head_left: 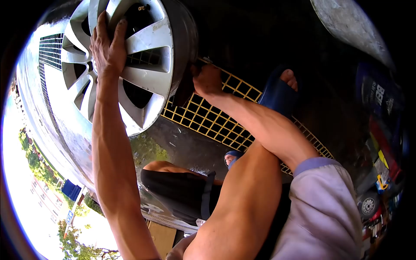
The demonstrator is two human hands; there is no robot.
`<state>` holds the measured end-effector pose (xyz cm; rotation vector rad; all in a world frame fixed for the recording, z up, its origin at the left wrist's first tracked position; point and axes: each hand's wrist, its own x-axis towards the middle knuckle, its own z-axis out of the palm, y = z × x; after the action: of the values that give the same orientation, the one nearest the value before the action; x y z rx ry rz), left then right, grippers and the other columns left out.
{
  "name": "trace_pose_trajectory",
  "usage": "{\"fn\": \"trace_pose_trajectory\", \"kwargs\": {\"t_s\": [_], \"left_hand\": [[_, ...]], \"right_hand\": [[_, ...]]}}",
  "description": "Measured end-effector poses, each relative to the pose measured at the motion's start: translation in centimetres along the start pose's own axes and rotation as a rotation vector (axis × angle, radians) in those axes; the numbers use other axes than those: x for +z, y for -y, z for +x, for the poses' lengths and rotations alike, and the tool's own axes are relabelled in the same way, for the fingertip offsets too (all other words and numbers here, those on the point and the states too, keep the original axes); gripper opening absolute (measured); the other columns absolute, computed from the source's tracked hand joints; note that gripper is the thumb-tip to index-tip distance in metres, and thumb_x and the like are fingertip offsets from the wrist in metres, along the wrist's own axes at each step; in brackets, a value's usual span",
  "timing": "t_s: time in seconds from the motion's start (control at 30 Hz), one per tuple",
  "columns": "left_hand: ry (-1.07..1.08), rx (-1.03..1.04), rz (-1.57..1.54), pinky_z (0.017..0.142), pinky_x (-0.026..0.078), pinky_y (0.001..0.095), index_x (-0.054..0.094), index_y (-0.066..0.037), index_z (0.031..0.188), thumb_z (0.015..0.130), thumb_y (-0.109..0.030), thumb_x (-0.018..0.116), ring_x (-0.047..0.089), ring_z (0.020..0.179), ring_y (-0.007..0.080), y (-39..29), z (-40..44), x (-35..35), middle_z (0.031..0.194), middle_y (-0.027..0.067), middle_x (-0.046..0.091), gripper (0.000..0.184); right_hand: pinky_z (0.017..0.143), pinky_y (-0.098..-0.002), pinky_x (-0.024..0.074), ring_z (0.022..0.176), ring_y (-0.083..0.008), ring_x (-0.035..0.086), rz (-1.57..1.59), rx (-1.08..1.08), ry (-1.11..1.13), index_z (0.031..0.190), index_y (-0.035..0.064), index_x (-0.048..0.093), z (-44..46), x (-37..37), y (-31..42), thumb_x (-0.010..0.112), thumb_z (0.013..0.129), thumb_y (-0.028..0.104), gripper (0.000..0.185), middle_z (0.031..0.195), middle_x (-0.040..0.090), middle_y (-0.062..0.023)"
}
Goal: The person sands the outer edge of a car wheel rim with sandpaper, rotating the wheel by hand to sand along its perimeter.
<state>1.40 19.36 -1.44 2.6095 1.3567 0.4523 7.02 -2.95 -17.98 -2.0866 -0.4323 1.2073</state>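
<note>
A silver multi-spoke alloy wheel rim point(149, 39) without a tyre stands at the upper left, its face towards the left. My left hand point(108, 50) lies on that face near the hub, fingers stretched over the spokes. A brass-coloured valve stem point(143, 8) shows near the rim's top edge. Behind the rim, in shadow, my right hand point(208, 80) is closed close to the barrel. Something dark reddish-brown shows below its fingers, too dim to name. Beneath that hand runs a yellow floor grating point(216, 125).
My feet wear blue slippers point(277, 93), close to the grating. A second yellow-free metal grating point(51, 50) lies beyond the rim. At the right are a dark blue printed item point(377, 93) and a small wheel point(368, 205). Trees and a blue sign point(70, 190) appear outdoors.
</note>
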Motion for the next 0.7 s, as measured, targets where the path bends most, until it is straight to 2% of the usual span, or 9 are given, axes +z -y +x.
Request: {"fn": "trace_pose_trajectory", "kwargs": {"t_s": [0.03,0.1,0.17,0.3,0.37,0.43,0.47,0.53,0.7], "left_hand": [[-0.001,0.006,-0.014,0.109,0.035,0.0524,0.045,-0.013,0.148,0.088,-0.060,0.051,0.050,0.128,0.0412,0.0,0.0,0.0,0.138,0.0226,0.053,0.076],[0.029,0.003,-0.018,0.109,0.034,0.0518,0.045,-0.013,0.148,0.089,-0.059,0.051,0.049,0.129,0.0410,-0.4,-0.7,-0.4,0.138,0.0224,0.053,0.075],[0.088,-0.114,0.077,0.117,0.026,0.0443,0.040,-0.002,0.149,0.095,-0.050,0.053,0.037,0.141,0.0407,-1.6,-0.6,-1.1,0.150,0.0250,0.043,0.074],[0.102,-0.115,0.061,0.117,0.027,0.0437,0.040,-0.001,0.149,0.095,-0.049,0.053,0.038,0.140,0.0408,-2.0,-0.7,-1.5,0.149,0.0265,0.043,0.073],[0.086,-0.088,0.068,0.117,0.027,0.0436,0.041,-0.001,0.148,0.095,-0.048,0.054,0.039,0.139,0.0410,-1.9,-0.5,-1.4,0.147,0.0271,0.045,0.072],[0.072,-0.088,0.043,0.116,0.028,0.0439,0.042,-0.001,0.147,0.094,-0.046,0.055,0.040,0.138,0.0410,-2.1,-0.4,-1.5,0.147,0.0271,0.045,0.071],[0.070,-0.088,0.027,0.116,0.029,0.0442,0.043,-0.001,0.147,0.094,-0.046,0.055,0.041,0.138,0.0412,-2.1,-0.5,-1.5,0.146,0.0271,0.046,0.071],[0.068,-0.078,0.020,0.114,0.031,0.0453,0.044,0.000,0.146,0.093,-0.045,0.056,0.042,0.137,0.0422,-2.6,-0.5,-1.6,0.145,0.0275,0.047,0.070],[0.082,-0.103,0.067,0.114,0.031,0.0458,0.043,-0.001,0.146,0.093,-0.047,0.054,0.043,0.135,0.0436,-1.6,-0.5,-1.3,0.144,0.0279,0.048,0.071]], "right_hand": [[0.073,-0.0477,0.0579,0.080,-0.0405,0.071,0.028,-0.030,-0.053,0.088,-0.0055,0.071,0.8,-0.3,0.3,0.059,0.097,0.036,0.044,0.080,0.069,-0.0271],[0.050,-0.0402,0.0557,0.049,-0.0229,0.068,-0.016,-0.061,-0.027,0.080,-0.0087,0.067,1.5,-3.8,3.2,0.063,0.096,0.026,0.038,0.054,0.064,-0.0171],[0.050,-0.0393,0.0558,0.048,-0.0230,0.067,0.011,-0.031,-0.031,0.079,-0.0072,0.067,2.3,-3.7,3.0,0.062,0.097,0.026,0.038,0.053,0.063,-0.0160],[0.058,-0.0381,0.0578,0.047,-0.0251,0.066,-0.052,-0.099,0.013,0.077,-0.0065,0.067,0.1,-2.4,1.8,0.057,0.099,0.029,0.043,0.052,0.063,-0.0151],[0.087,-0.0459,0.0561,0.095,-0.0376,0.070,-0.122,0.048,0.175,0.090,-0.0042,0.071,-0.8,-1.8,1.6,0.056,0.099,0.037,0.044,0.094,0.070,-0.0272],[0.071,-0.0360,0.0592,0.048,-0.0267,0.066,-0.263,-0.145,-0.080,0.078,-0.0100,0.064,-0.3,-1.9,1.7,0.054,0.101,0.032,0.049,0.053,0.063,-0.0149],[0.071,-0.0360,0.0592,0.048,-0.0267,0.066,-0.271,-0.146,-0.082,0.078,-0.0100,0.064,1.2,-2.5,1.7,0.054,0.101,0.032,0.049,0.053,0.063,-0.0149],[0.061,-0.0365,0.0590,0.052,-0.0270,0.069,0.259,0.147,-0.056,0.081,-0.0107,0.067,3.7,-6.4,5.7,0.058,0.099,0.035,0.050,0.062,0.067,-0.0196],[0.052,-0.0390,0.0553,0.056,-0.0285,0.070,-0.104,-0.088,-0.090,0.083,-0.0089,0.068,3.6,-5.4,3.1,0.062,0.097,0.038,0.050,0.065,0.067,-0.0226]]}}
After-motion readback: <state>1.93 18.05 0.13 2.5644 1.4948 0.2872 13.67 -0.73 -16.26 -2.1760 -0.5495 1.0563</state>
